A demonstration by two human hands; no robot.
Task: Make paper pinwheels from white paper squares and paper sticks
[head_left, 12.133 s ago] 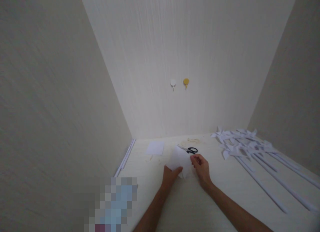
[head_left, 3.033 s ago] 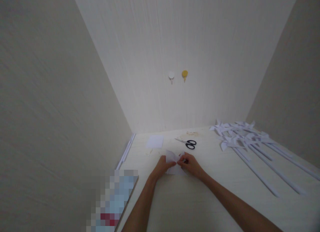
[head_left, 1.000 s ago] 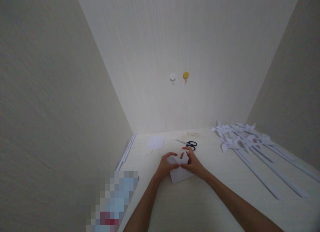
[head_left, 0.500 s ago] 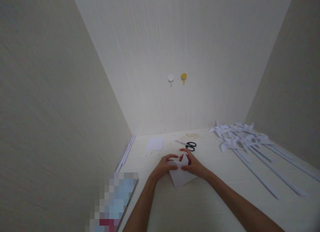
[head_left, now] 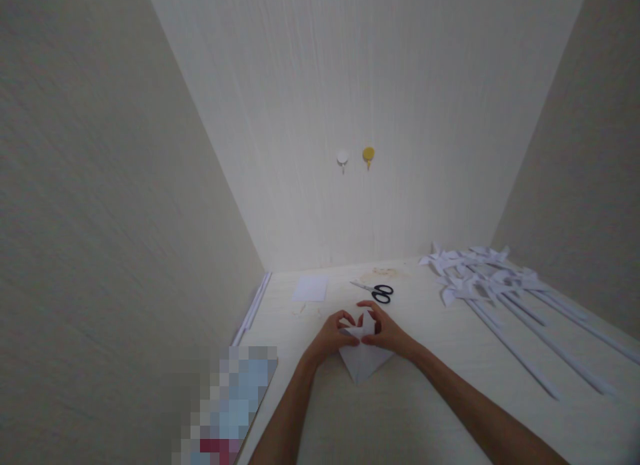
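The fingers (head_left: 345, 316) of the left hand (head_left: 334, 333) curl down onto the upper left edge of a white sheet of paper (head_left: 364, 359), pinching a raised flap there. The fingers of the right hand (head_left: 386, 331) do the same on the upper right edge, thumb and forefinger closed on the paper, so both hands hold the one sheet between them. The two hands almost meet over its middle. The paper lies on the pale table (head_left: 430, 411), close in front of the person, with its lower corner pointing back toward them; its top part stands up a little between the fingertips, though how it is folded there is hard to make out.

At the far left, a blurred-out patch (head_left: 227, 408) sits at the near edge of the table against the left wall. Along that wall, thin white sticks (head_left: 251, 309) lie in the crack where wall and table meet. Further back, a small flat white card (head_left: 311, 288) lies well apart from the hands. To its right, black-handled scissors (head_left: 376, 291) lie closed, just beyond the right hand and not touching it. On the back wall above, a white hook (head_left: 343, 160) and a yellow hook (head_left: 369, 155) sit side by side. At the right, a heap of white paper pinwheels (head_left: 483, 271) on long sticks rests on the table, sticks running toward the near right corner.
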